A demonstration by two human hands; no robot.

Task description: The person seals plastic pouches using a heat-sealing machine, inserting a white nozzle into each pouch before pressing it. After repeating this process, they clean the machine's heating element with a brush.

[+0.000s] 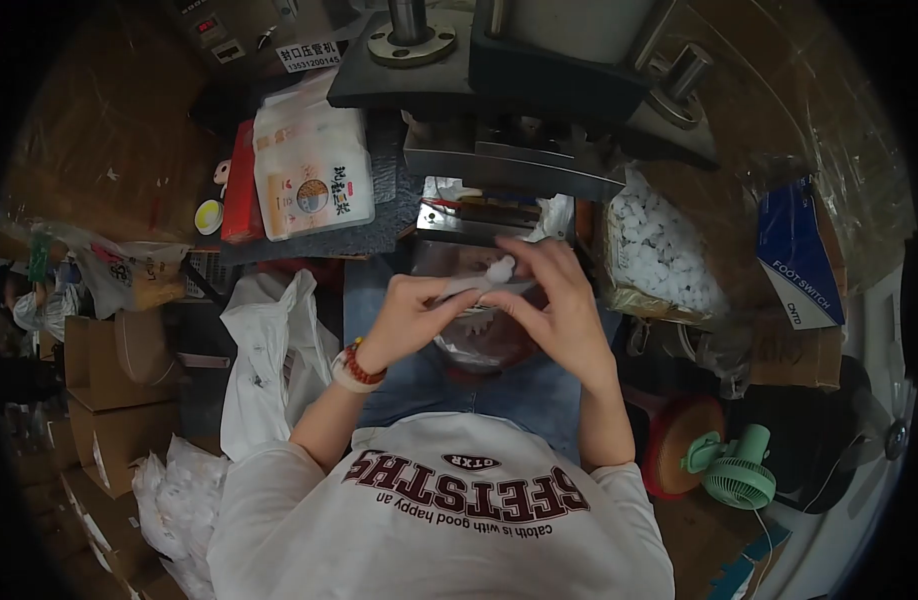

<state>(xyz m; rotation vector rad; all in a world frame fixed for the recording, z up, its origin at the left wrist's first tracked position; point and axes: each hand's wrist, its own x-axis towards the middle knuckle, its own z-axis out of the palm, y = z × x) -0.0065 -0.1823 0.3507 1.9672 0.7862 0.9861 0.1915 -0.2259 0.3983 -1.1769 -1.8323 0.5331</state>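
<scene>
A translucent plastic pouch with a white spout (501,268) is held up between my two hands, in front of the press. My left hand (409,312) pinches the pouch's left edge, thumb against the fingers. On the other side my right hand (561,305) has its thumb on the pouch near the spout, while its fingers arch around it, slightly blurred. Just beyond the hands is the metal die (479,215) of the press. Below them, a clear plastic bag or container (484,340) rests over my lap; its contents are hard to make out.
Printed pouches (314,185) lie stacked at the back left. A box of small white plastic parts (664,245) stands at the right. The heavy press (539,160) overhangs the work spot. A blue foot switch box (804,260), green fan (739,475) and white bag (269,360) flank me.
</scene>
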